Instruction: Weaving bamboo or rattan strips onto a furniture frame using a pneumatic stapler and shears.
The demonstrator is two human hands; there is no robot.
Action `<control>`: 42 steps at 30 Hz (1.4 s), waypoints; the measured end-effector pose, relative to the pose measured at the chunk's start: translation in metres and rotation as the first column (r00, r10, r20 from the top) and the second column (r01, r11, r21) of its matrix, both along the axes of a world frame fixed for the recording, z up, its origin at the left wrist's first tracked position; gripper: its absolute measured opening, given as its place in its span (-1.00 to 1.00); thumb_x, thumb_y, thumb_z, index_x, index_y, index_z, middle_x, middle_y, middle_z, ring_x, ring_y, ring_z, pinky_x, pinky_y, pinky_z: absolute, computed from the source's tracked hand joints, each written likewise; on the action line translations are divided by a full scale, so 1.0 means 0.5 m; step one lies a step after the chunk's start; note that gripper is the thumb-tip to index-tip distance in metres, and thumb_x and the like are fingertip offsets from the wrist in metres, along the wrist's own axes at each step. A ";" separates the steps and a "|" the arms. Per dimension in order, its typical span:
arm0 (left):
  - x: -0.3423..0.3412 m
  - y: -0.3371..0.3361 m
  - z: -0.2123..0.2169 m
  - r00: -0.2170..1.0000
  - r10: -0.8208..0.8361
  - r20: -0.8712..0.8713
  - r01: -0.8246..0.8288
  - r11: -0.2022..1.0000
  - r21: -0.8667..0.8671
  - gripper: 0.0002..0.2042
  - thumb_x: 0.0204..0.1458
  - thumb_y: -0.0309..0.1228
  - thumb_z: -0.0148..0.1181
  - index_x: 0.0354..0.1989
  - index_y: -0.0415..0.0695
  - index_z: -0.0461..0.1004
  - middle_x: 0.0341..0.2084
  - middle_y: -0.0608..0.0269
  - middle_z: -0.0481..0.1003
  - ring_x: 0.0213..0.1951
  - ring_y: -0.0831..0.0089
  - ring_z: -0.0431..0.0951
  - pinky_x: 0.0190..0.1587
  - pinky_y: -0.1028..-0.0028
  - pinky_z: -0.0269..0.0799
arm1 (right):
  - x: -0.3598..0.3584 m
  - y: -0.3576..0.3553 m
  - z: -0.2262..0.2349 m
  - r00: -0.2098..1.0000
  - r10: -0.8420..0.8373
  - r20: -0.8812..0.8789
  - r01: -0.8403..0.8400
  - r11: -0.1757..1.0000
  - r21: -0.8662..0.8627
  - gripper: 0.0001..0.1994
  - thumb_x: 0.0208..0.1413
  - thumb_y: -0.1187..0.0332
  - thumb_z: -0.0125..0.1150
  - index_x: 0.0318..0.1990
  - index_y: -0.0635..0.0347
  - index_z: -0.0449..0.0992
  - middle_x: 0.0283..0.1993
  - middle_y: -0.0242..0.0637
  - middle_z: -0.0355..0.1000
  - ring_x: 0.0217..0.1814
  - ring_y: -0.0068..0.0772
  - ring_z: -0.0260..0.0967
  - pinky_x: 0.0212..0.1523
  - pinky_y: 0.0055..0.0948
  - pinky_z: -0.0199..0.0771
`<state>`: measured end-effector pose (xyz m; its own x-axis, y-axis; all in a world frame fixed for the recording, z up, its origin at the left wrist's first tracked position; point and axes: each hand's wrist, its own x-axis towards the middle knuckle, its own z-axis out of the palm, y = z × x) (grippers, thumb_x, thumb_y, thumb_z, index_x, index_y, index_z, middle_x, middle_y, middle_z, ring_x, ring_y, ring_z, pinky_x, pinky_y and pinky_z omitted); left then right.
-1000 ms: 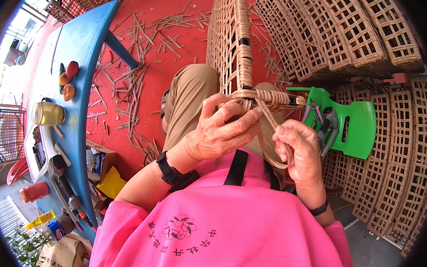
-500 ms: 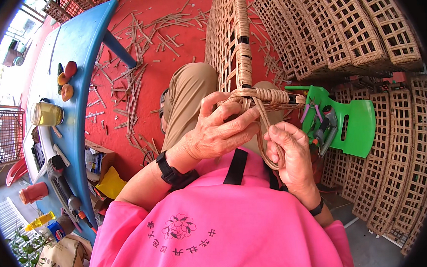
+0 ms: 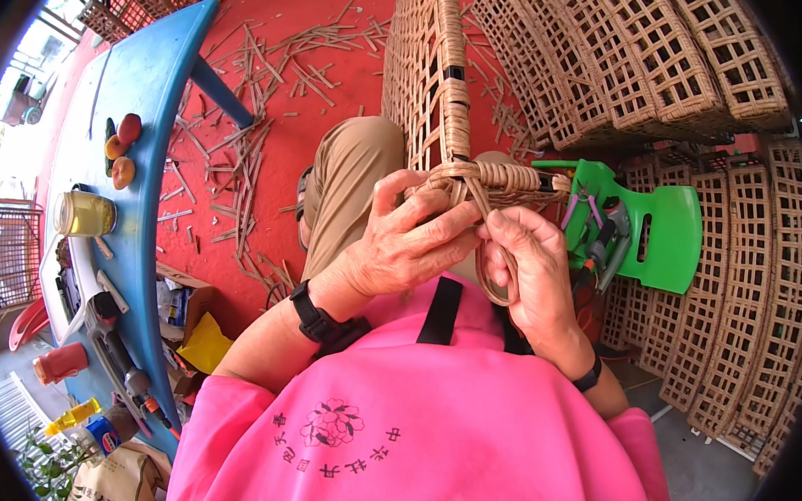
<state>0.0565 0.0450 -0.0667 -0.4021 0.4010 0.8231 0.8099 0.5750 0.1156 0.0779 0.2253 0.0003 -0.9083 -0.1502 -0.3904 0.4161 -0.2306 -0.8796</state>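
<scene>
A tan woven wicker panel (image 3: 423,93) with a wrapped edge stands between my knees, its near corner close to my body. Just below that corner my left hand (image 3: 414,240) has its fingers curled round the wicker strands; its fingertips are partly hidden. Pinched in my right hand (image 3: 532,265) is a doubled wicker strand (image 3: 495,291), which hangs from the corner in a long loop. The two hands almost touch. Tight coils of strand wrap the short bar (image 3: 507,179) to the right of the corner, and a dark piece of frame shows past them.
At right a green plastic stool (image 3: 670,225) carries pliers (image 3: 582,204) and pruning shears (image 3: 613,233). Stacked woven panels (image 3: 645,43) stand behind it. Cut strand scraps litter the red floor (image 3: 335,71). The blue table (image 3: 143,165) at left bears a glass jar (image 3: 85,215), fruit and tools.
My right hand has moved left and slightly up, closer to my left hand, bringing the strand loop along. My left hand keeps its hold at the corner.
</scene>
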 end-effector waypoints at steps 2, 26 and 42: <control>-0.002 -0.001 -0.001 1.000 -0.014 0.000 0.014 1.000 0.006 -0.76 -0.28 -0.34 0.35 -0.34 0.10 0.64 -0.09 0.44 0.53 -0.16 0.43 0.50 0.12 0.16 0.30 | -0.007 -0.011 -0.006 0.999 -0.021 -0.041 0.021 1.000 0.006 -0.75 0.28 0.26 0.21 -0.36 0.27 0.52 -0.62 -0.49 0.31 -0.67 -0.75 0.14 -0.67 -0.69 0.08; -0.001 0.001 0.009 1.000 -0.014 -0.008 0.015 0.998 0.063 -0.71 -0.30 -0.41 0.36 -0.28 0.06 0.65 -0.16 0.45 0.53 -0.24 0.46 0.48 0.11 0.16 0.33 | -0.218 -0.013 0.080 0.455 0.762 -0.461 -0.244 0.605 0.758 -0.85 0.03 0.40 0.33 -0.24 0.24 0.64 -0.34 -0.17 0.45 -0.31 -0.30 0.48 -0.24 -0.35 0.47; 0.003 0.034 0.042 0.959 -0.119 0.256 -0.013 0.887 0.462 -0.72 -0.13 -0.56 0.43 -0.23 -0.15 0.51 -0.32 0.20 0.48 -0.31 0.28 0.51 -0.30 0.37 0.47 | -0.402 -0.003 0.295 0.349 0.296 -0.889 0.353 0.837 0.417 -0.92 0.22 0.49 0.20 -0.33 0.27 0.56 -0.50 -0.45 0.44 -0.50 -0.69 0.36 -0.47 -0.69 0.38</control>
<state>0.0578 0.0619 -0.0459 -0.6231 0.0359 0.7814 0.7368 0.3621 0.5709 -0.1229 0.2236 0.1476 -0.7092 -0.2149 0.6714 -0.6993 0.3347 -0.6316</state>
